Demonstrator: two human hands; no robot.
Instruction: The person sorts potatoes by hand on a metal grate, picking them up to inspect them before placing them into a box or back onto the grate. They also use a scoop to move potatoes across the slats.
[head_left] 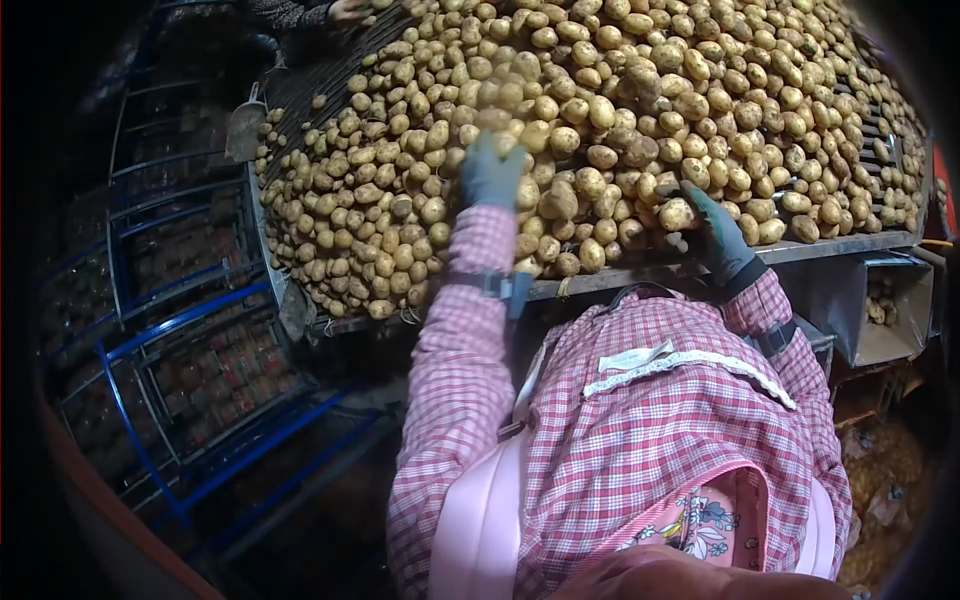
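Note:
A deep heap of potatoes (640,85) covers the sorting table in front of me, many of them with soil on their skins. My left hand (490,178), in a grey-green glove, reaches in over the middle of the heap. Motion smears its fingers and the potatoes just beyond them, so any grip there is hidden. Near the front edge, my right hand (722,232) wears a similar glove with a darker green patch. Its fingers and thumb are curled round a single potato (677,214).
A metal rim (850,245) borders the table's front. A slatted grate (880,140) shows at the right. Below it is an open metal chute (885,310) with potatoes inside. Blue metal frames (200,335) stand at left. Another person's hand (350,12) is at the far left edge.

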